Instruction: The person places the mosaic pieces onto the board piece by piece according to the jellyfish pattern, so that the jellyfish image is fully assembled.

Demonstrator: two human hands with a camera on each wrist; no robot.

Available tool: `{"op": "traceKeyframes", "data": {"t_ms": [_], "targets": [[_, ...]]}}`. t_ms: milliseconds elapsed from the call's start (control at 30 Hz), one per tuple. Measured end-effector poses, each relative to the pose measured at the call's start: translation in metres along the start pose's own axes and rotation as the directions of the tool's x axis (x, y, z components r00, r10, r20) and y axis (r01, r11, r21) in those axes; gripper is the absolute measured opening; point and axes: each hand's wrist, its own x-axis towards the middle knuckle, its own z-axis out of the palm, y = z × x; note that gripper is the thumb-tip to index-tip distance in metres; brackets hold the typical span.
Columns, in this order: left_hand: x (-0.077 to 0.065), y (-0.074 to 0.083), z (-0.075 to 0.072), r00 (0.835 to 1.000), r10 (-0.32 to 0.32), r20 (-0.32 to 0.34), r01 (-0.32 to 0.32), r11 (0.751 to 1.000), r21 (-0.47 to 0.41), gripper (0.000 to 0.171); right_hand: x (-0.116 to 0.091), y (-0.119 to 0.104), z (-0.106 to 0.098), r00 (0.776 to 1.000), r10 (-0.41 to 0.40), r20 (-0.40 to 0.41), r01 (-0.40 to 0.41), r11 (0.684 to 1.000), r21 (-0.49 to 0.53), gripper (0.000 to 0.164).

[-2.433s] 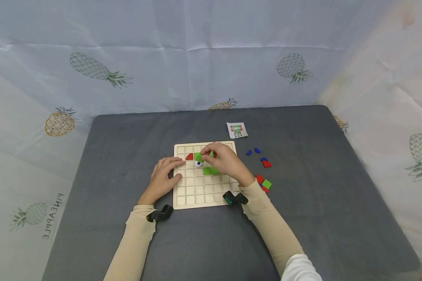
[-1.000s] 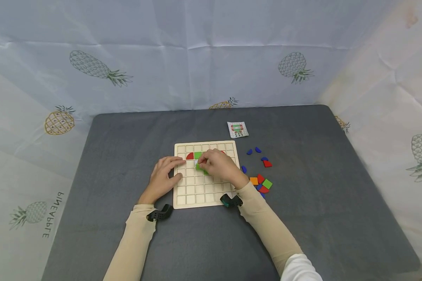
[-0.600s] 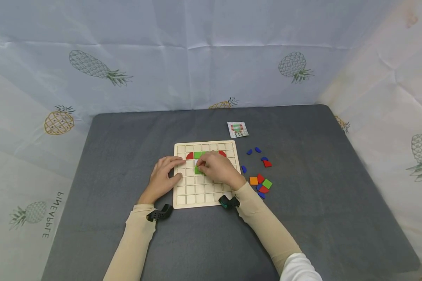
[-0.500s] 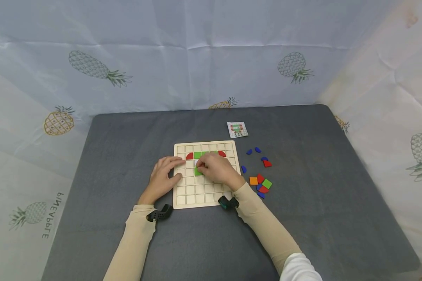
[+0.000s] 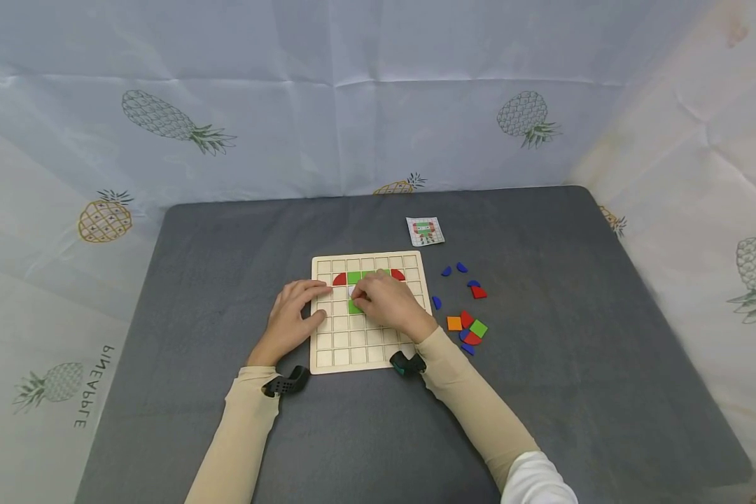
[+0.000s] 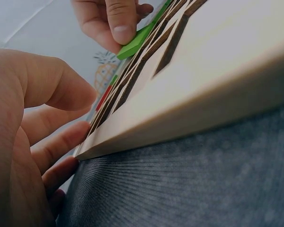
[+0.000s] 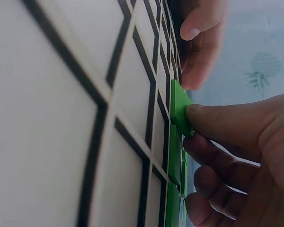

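A light wooden grid board (image 5: 340, 343) lies on the dark table. My right hand (image 5: 387, 301) is over its middle and pinches a green square tile (image 7: 180, 106) between thumb and fingers. That tile sits at a cell of the board, left of other green tiles (image 7: 174, 153). My left hand (image 5: 294, 315) rests at the board's left edge with fingers spread, the fingertips touching the rim. Along an upper row lie a red quarter-round tile (image 5: 339, 279), a green tile (image 5: 354, 278) and another red quarter-round tile (image 5: 397, 275). A white piece is partly hidden by my right fingers.
Right of the board lie loose pieces: an orange square (image 5: 454, 323), a green square (image 5: 478, 328), red quarter-rounds (image 5: 479, 292) and several blue half-rounds (image 5: 446, 271). A small pattern card (image 5: 425, 232) lies behind the board. A pineapple-print cloth (image 5: 353, 140) hangs behind the table.
My right hand has moved left and down from the upper row to the lower green row, where the green square tile has come into the cell at its left end. The left hand has stayed put.
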Motion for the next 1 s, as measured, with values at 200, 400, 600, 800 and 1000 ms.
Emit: {"op": "traceKeyframes", "data": {"t_ms": [200,400,600,800,1000], "targets": [[0.0,0.0,0.001,1.0,0.002,-0.002,-0.002,1.0,0.002,0.043,0.001,0.001,0.001,1.0,-0.003,-0.006,0.003,1.0,-0.011,0.009],[0.0,0.0,0.0,1.0,0.012,-0.006,-0.012,1.0,-0.005,0.042,0.001,0.001,0.003,1.0,-0.012,-0.005,0.011,1.0,-0.015,0.008],[-0.001,-0.001,-0.001,1.0,0.013,-0.002,-0.013,1.0,0.004,0.042,0.0,0.002,0.0,0.999,-0.023,0.037,0.021,0.999,0.037,0.008],[-0.001,-0.002,-0.001,1.0,0.01,0.007,-0.01,1.0,0.005,0.043,-0.003,0.009,-0.02,0.998,-0.025,0.061,0.011,0.978,0.208,0.012],[0.002,-0.001,0.001,1.0,0.024,0.004,-0.023,1.0,-0.005,0.042,-0.019,0.028,-0.041,0.999,-0.029,0.031,0.019,0.952,0.306,0.019]]}}
